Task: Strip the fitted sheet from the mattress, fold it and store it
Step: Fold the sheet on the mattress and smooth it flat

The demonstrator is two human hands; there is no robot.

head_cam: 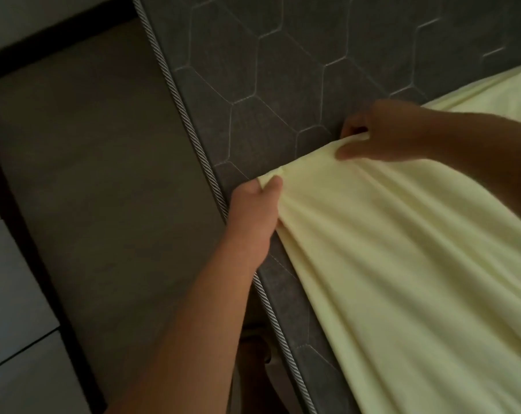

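**Both hands grip the sheet's edge on the mattress**

The pale yellow sheet (402, 249) lies bunched over the lower right part of the grey quilted mattress (268, 70), its free edge running between the two hands. The left hand (254, 213) sits at the mattress's corded edge (190, 124), thumb and fingers curled tight round a pinch of the sheet's hem. The right hand (384, 132) lies further in on the mattress top, fingers and thumb closed on a fold of the same edge. Creases fan out from both grips across the cloth. Left of the mattress shows a brown bed base (97, 174), then the tiled floor (11, 294).
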